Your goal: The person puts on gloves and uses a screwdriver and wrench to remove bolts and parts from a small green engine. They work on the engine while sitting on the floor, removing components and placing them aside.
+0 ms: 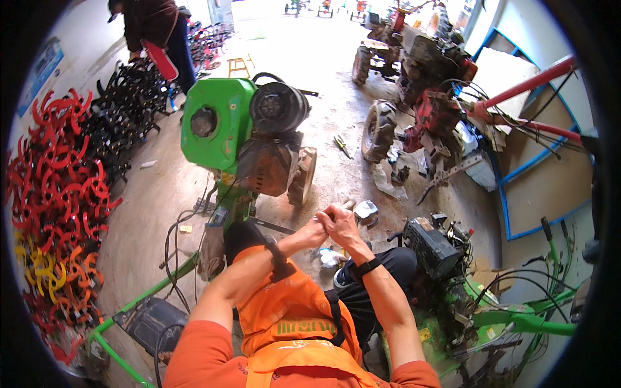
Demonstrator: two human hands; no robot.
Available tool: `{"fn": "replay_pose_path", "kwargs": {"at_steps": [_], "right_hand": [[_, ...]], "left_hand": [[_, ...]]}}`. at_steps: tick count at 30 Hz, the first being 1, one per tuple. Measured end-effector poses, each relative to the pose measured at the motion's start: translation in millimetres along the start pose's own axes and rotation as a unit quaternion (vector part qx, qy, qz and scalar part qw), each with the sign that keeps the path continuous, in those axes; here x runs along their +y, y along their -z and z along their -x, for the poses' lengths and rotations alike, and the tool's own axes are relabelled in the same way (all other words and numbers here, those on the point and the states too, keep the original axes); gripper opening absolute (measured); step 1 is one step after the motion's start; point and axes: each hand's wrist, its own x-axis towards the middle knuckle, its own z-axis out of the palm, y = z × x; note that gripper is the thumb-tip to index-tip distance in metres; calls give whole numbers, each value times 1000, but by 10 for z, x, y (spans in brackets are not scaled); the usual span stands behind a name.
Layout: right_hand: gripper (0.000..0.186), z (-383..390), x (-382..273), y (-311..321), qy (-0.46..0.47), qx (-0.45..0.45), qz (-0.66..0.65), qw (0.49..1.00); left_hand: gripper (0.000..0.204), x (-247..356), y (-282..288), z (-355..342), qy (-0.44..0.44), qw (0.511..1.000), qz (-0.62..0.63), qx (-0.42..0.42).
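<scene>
My left hand and my right hand meet in front of me, above my lap. Both are closed, with the fingertips pressed together. Whatever they pinch, if anything, is too small or hidden to make out. Just beyond them stands a small machine with a green fuel tank, a round black air filter and a wheel. On the floor near my right hand lie a crumpled white bag and another white scrap.
Pliers lie on the floor ahead. A dirty red tiller stands at the right, with a black engine nearer me. Red curved blades and black ones are heaped at the left. Another person bends at the back left.
</scene>
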Motion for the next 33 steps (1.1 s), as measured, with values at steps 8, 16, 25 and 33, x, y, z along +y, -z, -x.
{"fn": "replay_pose_path", "kwargs": {"at_steps": [8, 16, 25, 33], "right_hand": [[21, 257, -189, -240, -129, 53, -306, 942], [16, 200, -334, -66, -124, -26, -301, 945], [25, 253, 84, -85, 2, 86, -156, 984], [29, 25, 245, -483, -165, 132, -397, 893]], "left_hand": [[67, 27, 74, -451, -6, 840, 537, 81], [67, 61, -5, -544, 47, 852, 493, 170], [66, -98, 143, -644, 87, 879, 419, 208], [66, -124, 88, -1036, 124, 854, 449, 231]]}}
